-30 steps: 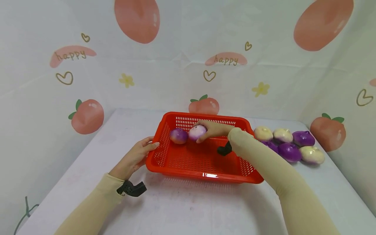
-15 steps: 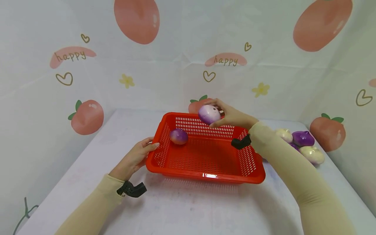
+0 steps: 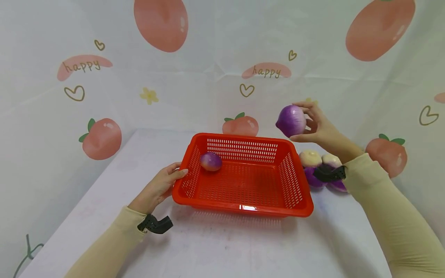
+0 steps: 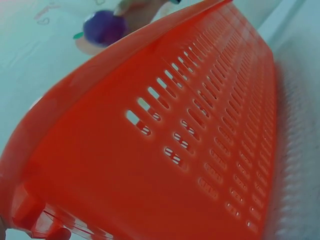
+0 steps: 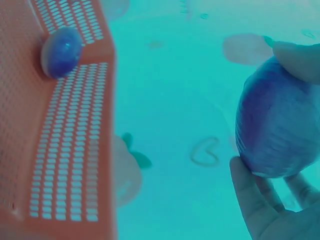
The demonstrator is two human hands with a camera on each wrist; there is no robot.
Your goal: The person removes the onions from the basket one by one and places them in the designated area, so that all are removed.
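In the head view, my left hand (image 3: 161, 187) grips the left rim of a red plastic basket (image 3: 243, 210), thumb over the edge. My right hand (image 3: 320, 129) is raised above the basket's back right corner and holds a purple onion (image 3: 291, 120) between thumb and fingers. The onion's pointed purple tip faces left and its paler end lies toward the palm. A glossy round vegetable (image 3: 211, 161), purple with a pale yellowish underside, lies in the basket's back left corner. In the right wrist view, thumb and fingers curve around opposite sides of the onion (image 5: 277, 120).
Right of the basket, several round purple-and-cream vegetables (image 3: 310, 158) sit close together on the white tabletop (image 3: 226, 247), partly hidden by my right wrist and its black strap mount (image 3: 328, 173). A printed cloth (image 3: 194, 88) hangs behind the table.
My right hand has lifted the onion out of the basket and carried it up and right, turning it so its purple tip shows. My left hand and the basket stay put.
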